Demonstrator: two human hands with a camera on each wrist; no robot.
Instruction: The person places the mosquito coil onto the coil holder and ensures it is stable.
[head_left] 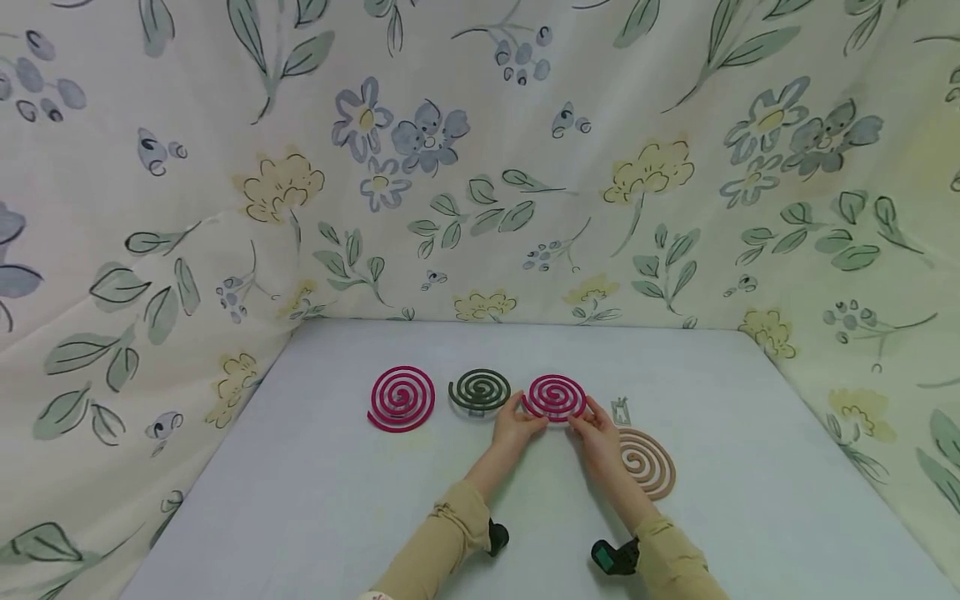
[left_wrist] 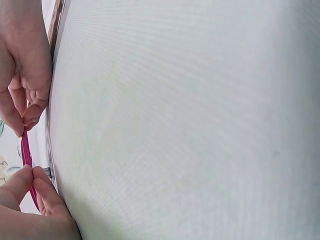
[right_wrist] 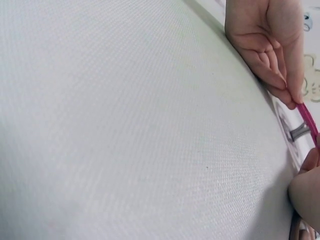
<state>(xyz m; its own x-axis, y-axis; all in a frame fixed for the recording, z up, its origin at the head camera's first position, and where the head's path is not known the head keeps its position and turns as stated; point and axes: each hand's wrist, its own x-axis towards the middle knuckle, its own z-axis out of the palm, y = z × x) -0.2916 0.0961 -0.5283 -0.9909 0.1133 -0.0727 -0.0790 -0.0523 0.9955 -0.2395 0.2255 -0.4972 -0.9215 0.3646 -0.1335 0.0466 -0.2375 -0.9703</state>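
A magenta mosquito coil (head_left: 555, 397) is held level between both hands, close above the table. My left hand (head_left: 516, 423) pinches its left edge between thumb and fingers, and my right hand (head_left: 597, 432) pinches the right edge. Both wrist views show the coil edge-on, with a small metal stand (right_wrist: 300, 131) under it. Just left of my left hand, a dark green coil (head_left: 480, 390) rests raised on its own stand. A tan coil (head_left: 658, 475) lies by my right wrist, partly hidden by it.
Another magenta coil (head_left: 402, 398) is at the far left of the row. A small metal stand (head_left: 621, 410) lies right of my right hand, behind the tan coil. Floral cloth (head_left: 480, 167) hangs behind and beside the white table (head_left: 300, 517).
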